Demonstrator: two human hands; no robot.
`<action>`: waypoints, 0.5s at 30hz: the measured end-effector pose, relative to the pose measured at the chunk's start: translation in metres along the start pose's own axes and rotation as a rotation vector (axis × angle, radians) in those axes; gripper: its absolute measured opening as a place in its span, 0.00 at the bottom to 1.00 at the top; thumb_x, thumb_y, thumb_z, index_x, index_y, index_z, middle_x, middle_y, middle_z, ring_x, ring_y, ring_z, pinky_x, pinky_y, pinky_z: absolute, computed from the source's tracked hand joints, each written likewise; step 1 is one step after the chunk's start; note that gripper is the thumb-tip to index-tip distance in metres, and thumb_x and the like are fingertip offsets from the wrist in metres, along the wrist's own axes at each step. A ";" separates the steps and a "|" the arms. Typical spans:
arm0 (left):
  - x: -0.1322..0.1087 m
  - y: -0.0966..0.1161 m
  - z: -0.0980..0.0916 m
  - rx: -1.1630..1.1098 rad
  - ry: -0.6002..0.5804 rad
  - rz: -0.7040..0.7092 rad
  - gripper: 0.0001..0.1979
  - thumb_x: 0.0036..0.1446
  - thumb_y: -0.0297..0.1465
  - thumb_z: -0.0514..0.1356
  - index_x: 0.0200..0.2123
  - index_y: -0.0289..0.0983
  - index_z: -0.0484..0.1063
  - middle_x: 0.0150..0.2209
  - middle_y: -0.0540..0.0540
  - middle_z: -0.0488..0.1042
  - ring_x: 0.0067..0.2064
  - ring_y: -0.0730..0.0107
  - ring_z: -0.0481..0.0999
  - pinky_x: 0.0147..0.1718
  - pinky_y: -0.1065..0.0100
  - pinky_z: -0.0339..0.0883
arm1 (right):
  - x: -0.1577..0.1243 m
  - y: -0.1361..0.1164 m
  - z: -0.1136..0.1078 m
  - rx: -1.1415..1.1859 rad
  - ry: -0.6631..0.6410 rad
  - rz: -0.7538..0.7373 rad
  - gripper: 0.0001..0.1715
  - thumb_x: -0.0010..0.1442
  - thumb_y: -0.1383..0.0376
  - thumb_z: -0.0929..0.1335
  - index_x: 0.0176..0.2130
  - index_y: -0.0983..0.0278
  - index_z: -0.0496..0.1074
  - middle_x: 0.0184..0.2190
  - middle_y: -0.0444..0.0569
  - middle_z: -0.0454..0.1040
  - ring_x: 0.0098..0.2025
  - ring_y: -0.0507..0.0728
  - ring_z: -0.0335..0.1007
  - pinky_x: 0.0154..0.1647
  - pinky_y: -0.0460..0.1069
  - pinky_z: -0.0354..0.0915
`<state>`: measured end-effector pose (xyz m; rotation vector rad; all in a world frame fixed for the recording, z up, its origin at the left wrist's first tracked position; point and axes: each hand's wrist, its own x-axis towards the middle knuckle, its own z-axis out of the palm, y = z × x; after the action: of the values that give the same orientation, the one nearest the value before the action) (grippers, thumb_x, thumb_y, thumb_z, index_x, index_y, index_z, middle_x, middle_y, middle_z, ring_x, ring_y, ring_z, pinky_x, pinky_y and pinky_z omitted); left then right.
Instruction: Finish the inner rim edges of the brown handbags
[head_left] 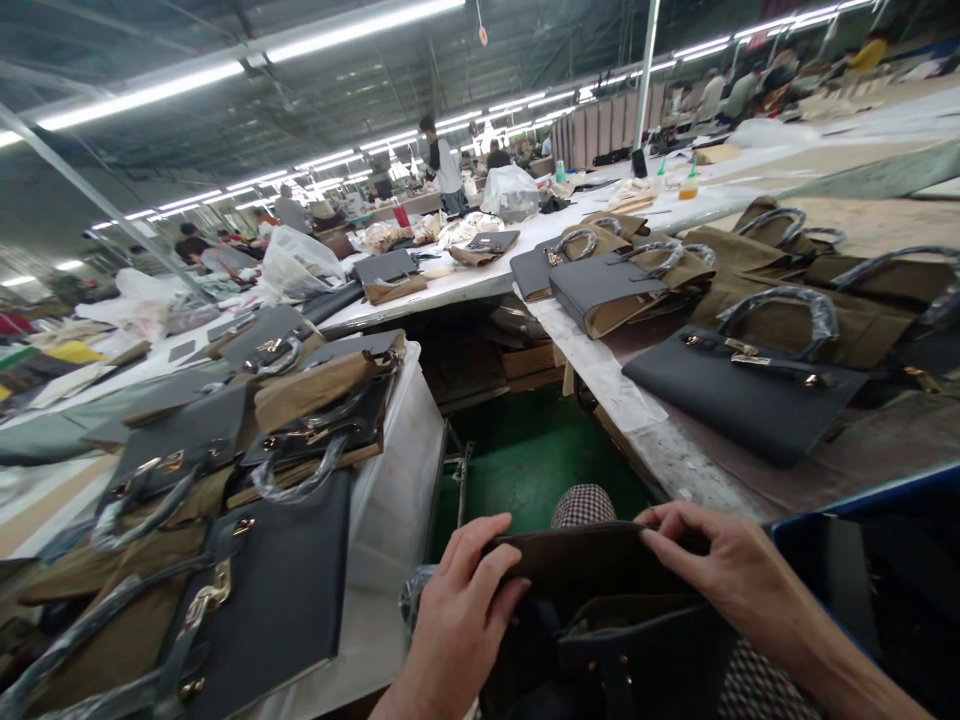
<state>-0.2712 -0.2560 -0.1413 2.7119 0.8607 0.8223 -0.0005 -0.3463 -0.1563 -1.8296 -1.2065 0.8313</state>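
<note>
A dark handbag [637,655] with a brown lining lies over my lap, its mouth spread toward me. My left hand [469,610] pinches the bag's top edge at the left corner, thumb inside and fingers over the rim. At the opposite corner, my right hand [712,550] grips the same edge between thumb and fingers. A pocket shows within the lining. The lower part of the bag runs out of the picture. Plastic-wrapped material [415,590] pokes out beside my left wrist.
Several dark handbags [289,575] with wrapped handles are piled on the left table. More handbags [742,385] cover the right worktable [660,440]. A blue-rimmed bin [780,528] stands at my right. Green floor [532,460] shows between the tables. A person [446,165] stands far off.
</note>
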 end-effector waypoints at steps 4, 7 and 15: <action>0.007 -0.001 -0.001 -0.036 -0.007 0.046 0.12 0.60 0.23 0.58 0.46 0.40 0.69 0.49 0.42 0.71 0.49 0.62 0.71 0.48 0.62 0.71 | -0.001 0.007 0.001 0.015 0.009 -0.016 0.20 0.58 0.52 0.67 0.23 0.61 0.67 0.39 0.47 0.78 0.40 0.59 0.75 0.39 0.47 0.67; 0.007 -0.003 0.000 -0.059 -0.004 0.083 0.12 0.60 0.22 0.58 0.46 0.39 0.70 0.48 0.42 0.72 0.48 0.63 0.71 0.47 0.64 0.71 | -0.002 0.012 0.001 0.024 -0.001 -0.025 0.19 0.58 0.52 0.67 0.23 0.62 0.67 0.39 0.47 0.78 0.41 0.59 0.75 0.40 0.47 0.67; 0.000 -0.014 0.005 -0.183 0.010 0.049 0.11 0.58 0.20 0.60 0.43 0.38 0.72 0.49 0.42 0.72 0.48 0.65 0.71 0.47 0.64 0.70 | -0.005 0.010 0.001 0.069 -0.056 0.003 0.20 0.59 0.51 0.67 0.24 0.62 0.67 0.39 0.45 0.77 0.40 0.57 0.74 0.39 0.45 0.65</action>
<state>-0.2756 -0.2450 -0.1498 2.5805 0.6863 0.8789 0.0018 -0.3529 -0.1648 -1.7636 -1.1959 0.9202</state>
